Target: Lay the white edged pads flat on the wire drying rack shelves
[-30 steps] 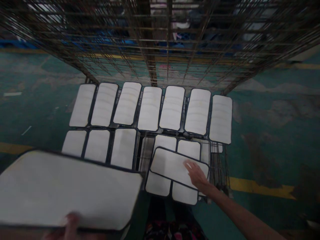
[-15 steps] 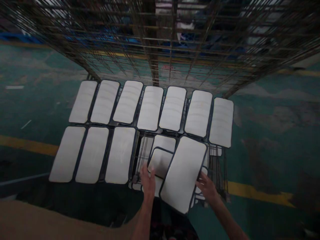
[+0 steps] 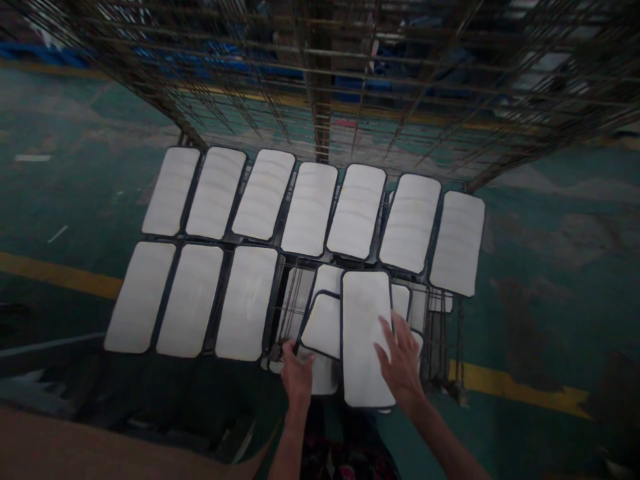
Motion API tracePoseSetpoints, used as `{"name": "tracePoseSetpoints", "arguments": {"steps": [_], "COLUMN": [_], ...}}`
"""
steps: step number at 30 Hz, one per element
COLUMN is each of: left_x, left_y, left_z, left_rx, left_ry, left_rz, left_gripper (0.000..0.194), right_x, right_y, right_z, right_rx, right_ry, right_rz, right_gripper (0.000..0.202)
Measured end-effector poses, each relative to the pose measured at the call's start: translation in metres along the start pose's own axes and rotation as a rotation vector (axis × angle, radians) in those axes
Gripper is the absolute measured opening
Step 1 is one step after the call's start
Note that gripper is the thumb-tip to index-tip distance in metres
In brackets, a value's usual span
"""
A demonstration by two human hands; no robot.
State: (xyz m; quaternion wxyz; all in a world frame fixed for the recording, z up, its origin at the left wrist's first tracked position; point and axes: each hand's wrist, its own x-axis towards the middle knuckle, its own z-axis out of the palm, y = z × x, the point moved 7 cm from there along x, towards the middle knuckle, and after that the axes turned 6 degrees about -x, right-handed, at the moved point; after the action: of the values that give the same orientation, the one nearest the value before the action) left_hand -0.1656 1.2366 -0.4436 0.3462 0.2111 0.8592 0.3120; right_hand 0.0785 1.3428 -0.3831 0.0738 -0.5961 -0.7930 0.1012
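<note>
Two rows of white rounded panels with dark edges lie on a wire rack. In front, a loose white panel (image 3: 363, 340) rests nearly straight on top of others. My right hand (image 3: 400, 357) is spread over its right side, fingers apart. Left of it, a smaller-looking, partly covered white panel (image 3: 324, 327) lies tilted. My left hand (image 3: 297, 377) is at that panel's lower left corner, thumb and fingers apart; whether it touches the corner is unclear. A front-row panel (image 3: 247, 303) lies further left, beyond a gap showing rack wires (image 3: 295, 303).
A tall wire mesh frame (image 3: 320, 87) rises behind the back row of panels (image 3: 310, 210). Green floor with a yellow line (image 3: 520, 387) surrounds the rack. A brown surface (image 3: 100, 447) fills the lower left.
The loose panel has turned from a slant to nearly upright in view. My right hand has moved from its right edge onto its top. My left hand has shifted slightly lower. The view has shifted slightly.
</note>
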Motion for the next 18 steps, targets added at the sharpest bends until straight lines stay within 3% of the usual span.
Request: {"name": "tracePoseSetpoints", "arguments": {"steps": [2,4,6,13,16,18], "left_x": [0.000,0.004,0.008,0.006,-0.001,-0.004], "left_y": [0.001,0.004,0.011,0.049,0.052,0.049], "left_z": [-0.005,-0.011,-0.019,-0.036,-0.042,-0.044], "left_rx": [-0.047,-0.075,-0.085,-0.019,-0.089,-0.202], "left_ry": [-0.073,-0.132,-0.166,-0.147,-0.184,-0.290], "left_rz": [0.022,0.047,0.079,0.165,0.115,0.069], "left_gripper": [0.037,0.035,0.037,0.039,0.047,0.053], "right_x": [0.000,-0.003,-0.005,0.000,0.007,0.008], "right_y": [-0.016,-0.016,-0.011,0.010,0.044,0.076], "right_z": [0.018,0.036,0.045,0.044,0.035,0.033], "right_rx": [0.008,0.009,0.026,0.214,0.300,0.336], "right_ry": [-0.165,-0.301,-0.344,-0.308,-0.202,-0.116], "right_rz": [-0.065,-0.002,0.052,0.074,0.218,0.358], "right_gripper": [0.048,0.050,0.053,0.055,0.049,0.064]}}
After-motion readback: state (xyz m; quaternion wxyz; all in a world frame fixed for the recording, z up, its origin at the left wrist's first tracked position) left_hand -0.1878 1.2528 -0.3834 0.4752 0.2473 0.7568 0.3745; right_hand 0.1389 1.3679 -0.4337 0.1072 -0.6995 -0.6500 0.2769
